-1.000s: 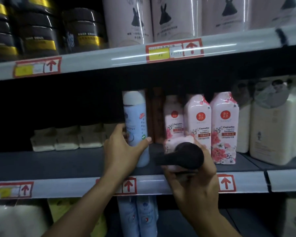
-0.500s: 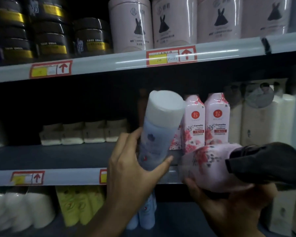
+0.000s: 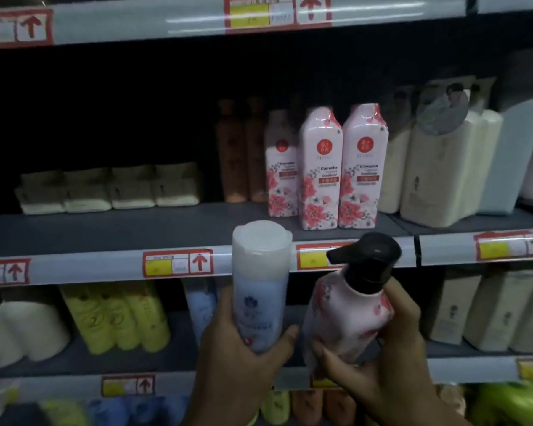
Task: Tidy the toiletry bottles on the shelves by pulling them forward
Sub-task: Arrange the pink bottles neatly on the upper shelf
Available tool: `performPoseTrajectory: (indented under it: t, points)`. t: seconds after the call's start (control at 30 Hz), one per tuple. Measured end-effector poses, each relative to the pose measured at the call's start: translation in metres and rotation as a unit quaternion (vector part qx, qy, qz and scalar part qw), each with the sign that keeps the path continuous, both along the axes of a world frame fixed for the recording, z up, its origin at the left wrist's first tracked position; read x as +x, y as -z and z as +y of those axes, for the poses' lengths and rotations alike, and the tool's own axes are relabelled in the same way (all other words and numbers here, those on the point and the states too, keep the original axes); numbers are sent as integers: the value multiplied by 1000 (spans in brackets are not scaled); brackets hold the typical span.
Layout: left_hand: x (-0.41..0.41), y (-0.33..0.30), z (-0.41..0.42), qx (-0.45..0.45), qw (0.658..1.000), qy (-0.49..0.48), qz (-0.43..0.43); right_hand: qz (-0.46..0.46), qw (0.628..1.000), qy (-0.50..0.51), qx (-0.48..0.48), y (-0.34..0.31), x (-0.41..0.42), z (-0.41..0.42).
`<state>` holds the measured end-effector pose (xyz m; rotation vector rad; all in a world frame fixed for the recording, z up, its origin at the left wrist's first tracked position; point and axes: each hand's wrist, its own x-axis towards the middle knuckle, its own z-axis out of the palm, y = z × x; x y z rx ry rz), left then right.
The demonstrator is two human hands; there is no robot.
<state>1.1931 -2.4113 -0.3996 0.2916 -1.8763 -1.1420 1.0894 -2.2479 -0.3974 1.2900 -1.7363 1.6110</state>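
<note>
Hands grip two bottles: left hand (image 3: 240, 355) blue bottle (image 3: 259, 290), right hand (image 3: 379, 361) pink pump bottle (image 3: 348, 315).

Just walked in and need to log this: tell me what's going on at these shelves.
A person is holding two bottles in front of the grey store shelves. The left hand grips a pale blue bottle with a white flip cap; the right hand grips a pink floral bottle with a black pump top. Both bottles are off the shelf, held upright or slightly tilted. Matching pink floral cartons stand on the middle shelf behind.
</note>
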Motion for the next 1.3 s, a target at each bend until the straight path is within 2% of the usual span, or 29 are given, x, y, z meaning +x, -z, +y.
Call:
performPoseTrajectory:
  t: [0.07, 0.13, 0.27, 0.43, 0.63, 0.8, 1.03, 1.17, 1.3]
  points:
    - [0, 12, -1, 35, 999, 14, -35, -32, 997, 36, 61, 3, -3, -5]
    - [3, 24, -4, 73, 995, 42, -60, -32, 995, 10, 93, 12, -7, -1]
    - [11, 43, -8, 145, 977, 101, -117, -92, 984, 27, 151, 29, -9, -4]
    - [16, 70, -10, 146, 966, 121, -174, -110, 970, 38, 213, 58, -15, 2]
    - [12, 90, -21, 131, 967, 68, -207, -111, 953, 38, 278, 83, -25, 2]
    - [-3, 89, -32, 96, 975, 38, -197, -116, 958, 37, 261, 80, -35, -13]
    - [-30, 84, -42, 116, 984, 14, -134, -116, 965, 49, 229, 74, -50, -38]
    - [-43, 84, -45, 110, 987, 12, -116, -142, 968, 58, 201, 68, -60, -54]
    - [-56, 84, -47, 96, 991, 19, -93, -128, 976, 71, 163, 62, -70, -66]
